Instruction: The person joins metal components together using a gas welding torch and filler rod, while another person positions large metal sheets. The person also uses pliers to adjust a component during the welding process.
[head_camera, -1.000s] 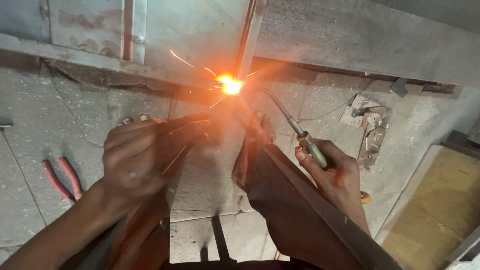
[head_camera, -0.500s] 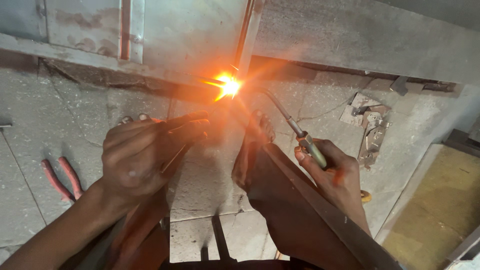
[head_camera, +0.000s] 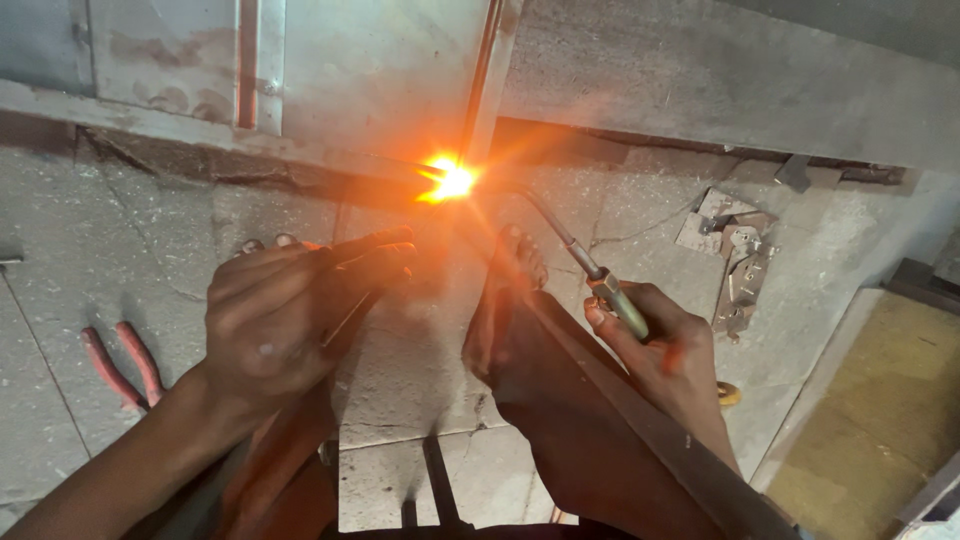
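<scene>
A grey concrete floor (head_camera: 120, 250) fills the view from above, with a metal frame (head_camera: 380, 90) lying across its top edge. A bare foot (head_camera: 510, 300) and dark trouser leg (head_camera: 600, 440) run up the middle. The left hand (head_camera: 285, 315) is loosely curled, fingers extended, holding a thin dark rod (head_camera: 375, 240) that points toward a bright orange flame (head_camera: 450, 180) at the frame. The right hand (head_camera: 660, 345) is closed around the green handle of a torch (head_camera: 590, 275), its tip at the flame. Red-handled pliers (head_camera: 120, 365) lie on the floor, far left. Small metal scraps (head_camera: 735, 255) lie to the right.
</scene>
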